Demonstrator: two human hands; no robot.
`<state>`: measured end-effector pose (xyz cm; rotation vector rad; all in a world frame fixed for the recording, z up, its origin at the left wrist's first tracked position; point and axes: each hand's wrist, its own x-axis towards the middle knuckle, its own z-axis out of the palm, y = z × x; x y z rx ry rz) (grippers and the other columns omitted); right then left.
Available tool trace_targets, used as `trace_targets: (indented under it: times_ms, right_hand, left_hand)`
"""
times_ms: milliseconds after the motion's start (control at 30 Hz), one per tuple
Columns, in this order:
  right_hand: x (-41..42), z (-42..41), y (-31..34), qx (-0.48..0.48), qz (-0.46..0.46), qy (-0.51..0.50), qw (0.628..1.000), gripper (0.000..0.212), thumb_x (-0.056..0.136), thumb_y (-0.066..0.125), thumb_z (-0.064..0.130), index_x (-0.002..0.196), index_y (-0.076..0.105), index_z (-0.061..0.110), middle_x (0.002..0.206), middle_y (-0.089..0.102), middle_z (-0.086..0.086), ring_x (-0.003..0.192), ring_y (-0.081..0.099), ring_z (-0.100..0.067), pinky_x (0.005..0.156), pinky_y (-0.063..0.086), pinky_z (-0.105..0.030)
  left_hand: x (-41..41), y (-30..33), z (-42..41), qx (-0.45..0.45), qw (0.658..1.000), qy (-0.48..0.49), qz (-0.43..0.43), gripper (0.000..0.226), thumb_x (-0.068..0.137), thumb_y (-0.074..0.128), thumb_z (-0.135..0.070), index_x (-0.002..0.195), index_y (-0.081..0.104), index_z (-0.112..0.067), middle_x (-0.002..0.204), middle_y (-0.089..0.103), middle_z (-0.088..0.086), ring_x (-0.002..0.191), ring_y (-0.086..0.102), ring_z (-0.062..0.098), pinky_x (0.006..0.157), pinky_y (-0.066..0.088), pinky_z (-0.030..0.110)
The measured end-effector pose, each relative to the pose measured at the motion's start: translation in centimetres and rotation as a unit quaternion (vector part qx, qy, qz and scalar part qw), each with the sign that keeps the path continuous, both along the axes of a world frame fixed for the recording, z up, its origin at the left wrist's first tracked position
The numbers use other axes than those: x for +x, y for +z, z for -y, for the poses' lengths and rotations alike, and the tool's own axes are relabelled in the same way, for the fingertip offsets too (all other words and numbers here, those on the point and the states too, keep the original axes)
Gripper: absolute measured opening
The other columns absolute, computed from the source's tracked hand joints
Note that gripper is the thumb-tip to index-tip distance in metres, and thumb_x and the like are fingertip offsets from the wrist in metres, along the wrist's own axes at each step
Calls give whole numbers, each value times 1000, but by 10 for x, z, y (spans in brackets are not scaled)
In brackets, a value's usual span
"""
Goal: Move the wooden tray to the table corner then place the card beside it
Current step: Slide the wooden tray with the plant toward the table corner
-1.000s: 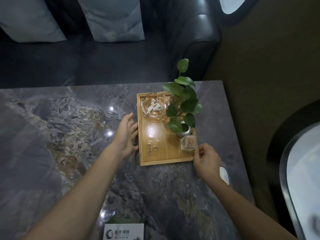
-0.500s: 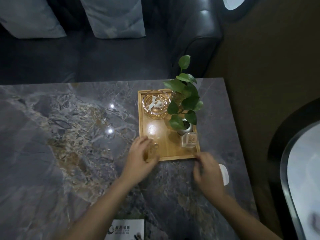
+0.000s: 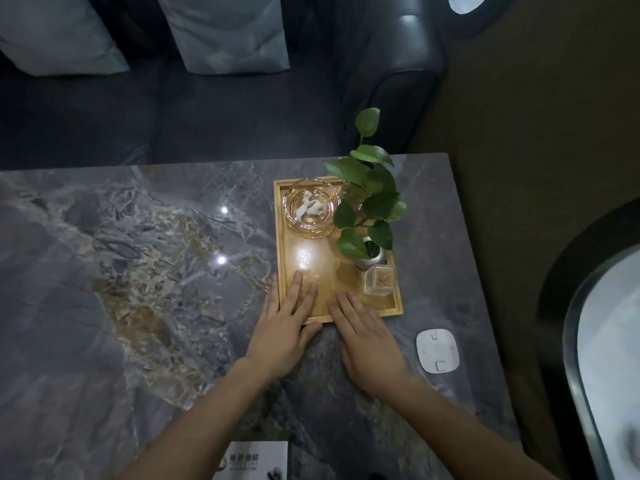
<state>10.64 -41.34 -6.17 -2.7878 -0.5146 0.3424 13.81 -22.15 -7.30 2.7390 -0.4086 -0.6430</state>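
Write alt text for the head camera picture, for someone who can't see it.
Two bare hands, left hand and right hand, lie flat on the near end of a wooden tray near a marble table's far right corner. The tray holds a glass ashtray, a potted plant and a small glass box.

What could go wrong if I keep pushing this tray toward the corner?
The plant is tall and stands near the tray's right rim; a jerky push could tip it. The ashtray and glass box sit loose and may slide. Both hands lie flat, without a grip, so they could slip.
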Motion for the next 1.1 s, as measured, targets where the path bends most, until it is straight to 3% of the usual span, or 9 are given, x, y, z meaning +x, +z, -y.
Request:
trace_targets:
  times_ms: [133, 367, 467, 600, 767, 1100]
  right_hand:
    - [-2, 5, -2, 16, -15, -14, 1000, 68, 87, 55, 22, 149, 28, 14, 159, 26, -5, 146, 20, -22, 117, 22, -42]
    - [-3, 26, 0, 18, -11, -25, 999, 63, 92, 49, 26, 150, 26, 17, 160, 21, -2, 147, 14, -17, 119, 8, -35]
    - [-4, 33, 0, 22, -9, -33, 999, 59, 95, 45, 29, 150, 26, 18, 160, 22, -1, 147, 14, -16, 120, 13, -37]
    - [-6, 41, -1, 28, -11, -45, 999, 58, 95, 46, 32, 149, 29, 18, 159, 25, -2, 147, 19, -17, 119, 19, -38]
    - [-7, 54, -1, 36, -11, -51, 998, 59, 93, 47, 31, 148, 30, 17, 158, 27, -2, 146, 20, -18, 118, 23, -41]
    - [-11, 79, 1, 52, -17, -63, 997, 59, 92, 46, 32, 148, 32, 18, 158, 27, -2, 146, 21, -19, 117, 25, -43]
  left_hand:
    - [-2, 3, 8, -14, 1000, 8, -6, 81, 85, -1, -73, 156, 0, -34, 162, -22, -6, 144, -30, 36, 118, -7, 46]
    - [-3, 1, 33, -1, 1000, 4, 6, 85, 84, -9, -72, 157, 3, -30, 164, -18, 0, 145, -26, 40, 116, -9, 44]
    - [-5, 1, 43, 11, 1000, 3, 11, 85, 85, -10, -71, 156, 3, -27, 164, -17, 3, 145, -23, 41, 117, -5, 47]
    - [-6, 4, 54, 10, 1000, 4, 11, 82, 90, 3, -67, 157, 6, -19, 164, -14, 7, 144, -23, 39, 119, -6, 48]
    - [-5, 4, 67, 23, 1000, -9, 15, 98, 83, -17, -70, 155, 0, -6, 164, -15, 10, 146, -22, 40, 120, -7, 47]
    - [-9, 6, 91, 8, 1000, -23, 7, 94, 88, -11, -66, 154, 0, 0, 162, -13, 14, 146, -17, 43, 121, -2, 51]
